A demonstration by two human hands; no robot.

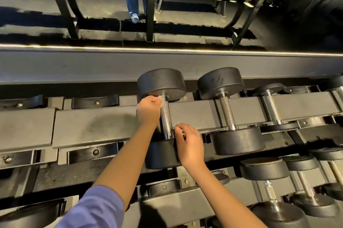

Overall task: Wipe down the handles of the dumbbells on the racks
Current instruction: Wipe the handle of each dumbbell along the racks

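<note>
The left grip (149,110) is clenched on a white wipe (161,100), pressed to the 12 o'clock end of the knurled handle (167,118) of the dumbbell (161,83) lying on the rack (96,125). The right grip (189,144) curls at the handle's 6 o'clock collar; whether it truly clasps I cannot tell. Best to wrap the wipe fully round the knurling and draw it toward 6 o'clock, twisting, with the near head held steady.
</note>
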